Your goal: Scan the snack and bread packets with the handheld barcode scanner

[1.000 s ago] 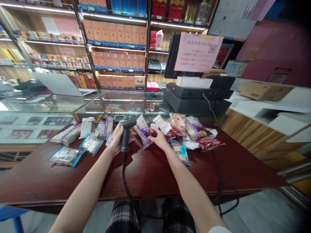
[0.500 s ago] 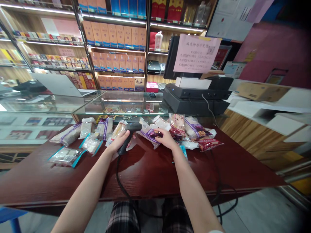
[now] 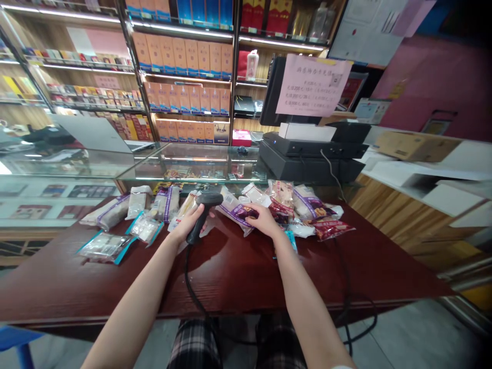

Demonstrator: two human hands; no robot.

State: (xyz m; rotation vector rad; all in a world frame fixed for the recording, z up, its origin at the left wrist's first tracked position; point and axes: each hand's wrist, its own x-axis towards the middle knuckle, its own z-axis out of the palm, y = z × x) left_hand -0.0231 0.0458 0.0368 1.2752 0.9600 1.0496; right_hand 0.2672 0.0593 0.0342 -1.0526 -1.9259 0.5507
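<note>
My left hand (image 3: pixel 187 224) is wrapped round the handle of a black barcode scanner (image 3: pixel 210 199), whose head points right. My right hand (image 3: pixel 262 219) grips the right side of a purple-and-white snack bag (image 3: pixel 233 209), its fingers closed on the plastic. The bag lies tilted on the dark red table (image 3: pixel 238 277), to the right of the scanner. Behind the scanner lies a clear packet (image 3: pixel 188 205), partly covered by my left hand. Close to my right hand are a white packet (image 3: pixel 255 193) and a teal packet (image 3: pixel 291 240).
Several packets, among them a teal-edged one (image 3: pixel 105 247), lie at the left. More bags, including a red one (image 3: pixel 333 229), are heaped at the right. A glass counter (image 3: pixel 192 154), a monitor (image 3: pixel 272 92) and a black cash drawer (image 3: pixel 307 166) stand behind. The scanner's cable (image 3: pixel 192 297) drops over the front edge.
Almost nothing differs. The view has shifted very slightly, and both hands keep their hold on the scanner and the snack bag.
</note>
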